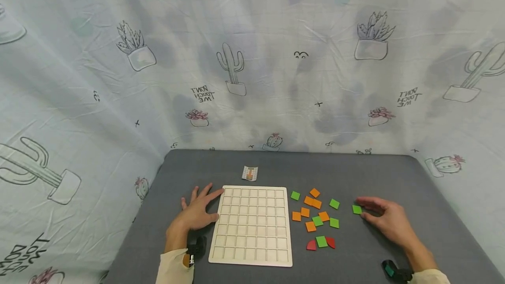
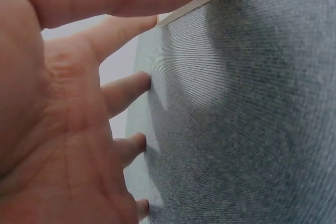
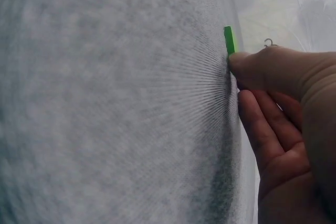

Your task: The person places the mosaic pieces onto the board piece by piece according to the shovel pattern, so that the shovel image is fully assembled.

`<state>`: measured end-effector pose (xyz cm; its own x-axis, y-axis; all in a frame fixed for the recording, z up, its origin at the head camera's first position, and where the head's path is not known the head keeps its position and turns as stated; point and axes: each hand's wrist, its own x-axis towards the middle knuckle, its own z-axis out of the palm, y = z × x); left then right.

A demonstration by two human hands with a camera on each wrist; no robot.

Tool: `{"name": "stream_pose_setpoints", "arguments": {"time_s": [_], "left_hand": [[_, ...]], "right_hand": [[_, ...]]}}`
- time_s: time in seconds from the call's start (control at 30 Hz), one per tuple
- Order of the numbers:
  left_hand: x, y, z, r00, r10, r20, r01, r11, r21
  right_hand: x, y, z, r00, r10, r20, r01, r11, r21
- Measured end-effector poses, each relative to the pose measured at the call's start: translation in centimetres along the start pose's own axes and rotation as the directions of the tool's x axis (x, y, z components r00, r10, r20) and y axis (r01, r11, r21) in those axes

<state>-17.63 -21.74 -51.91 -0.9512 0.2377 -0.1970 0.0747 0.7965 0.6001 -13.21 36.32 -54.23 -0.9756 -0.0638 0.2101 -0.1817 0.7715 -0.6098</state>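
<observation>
A pale wooden board (image 1: 251, 230) with a grid of square recesses lies on the grey table. My left hand (image 1: 195, 214) is spread at its left side, with thumb and index fingertip on the board's edge. In the left wrist view the other fingertips reach down to the grey cloth. Toward the right, a green square tile (image 1: 357, 209) lies flat beside my right hand (image 1: 390, 220). The right thumb (image 3: 247, 66) meets the edge of that tile, while the index finger stays apart from the thumb, above the tile in the head view.
Between board and right hand lie several orange square tiles (image 1: 296, 216), several green ones (image 1: 334, 223) and two red curved-edge pieces (image 1: 311, 245). A small picture card (image 1: 250, 173) lies behind the board. A cactus-print curtain (image 1: 276, 78) surrounds the table's back and sides.
</observation>
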Motion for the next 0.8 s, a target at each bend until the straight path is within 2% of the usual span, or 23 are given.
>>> {"name": "stream_pose_setpoints", "arguments": {"time_s": [0.2,0.4,0.57,0.7,0.8], "left_hand": [[0.0,0.1,0.0,1.0,-0.008,0.008,0.008,1.0,0.008],[0.1,0.1,0.0,1.0,-0.007,0.017,0.006,1.0,0.001],[0.0,0.1,0.0,1.0,-0.009,0.021,0.008,1.0,0.003],[0.0,0.0,0.0,1.0,0.004,0.02,-0.004,1.0,-0.004],[-0.2,-0.1,0.0,1.0,0.005,0.02,-0.005,1.0,-0.009]], "right_hand": [[0.0,-0.1,0.1,0.999,-0.025,-0.039,0.023,0.998,-0.054],[-0.3,-1.1,-0.2,0.998,-0.025,-0.065,0.022,0.999,-0.044],[-0.2,-4.1,-0.3,0.988,-0.077,-0.131,0.083,0.996,0.042],[0.2,-7.1,-0.1,0.967,-0.143,-0.213,0.173,0.977,0.128],[0.8,-9.2,0.2,0.96,-0.158,-0.231,0.2,0.964,0.174]]}}
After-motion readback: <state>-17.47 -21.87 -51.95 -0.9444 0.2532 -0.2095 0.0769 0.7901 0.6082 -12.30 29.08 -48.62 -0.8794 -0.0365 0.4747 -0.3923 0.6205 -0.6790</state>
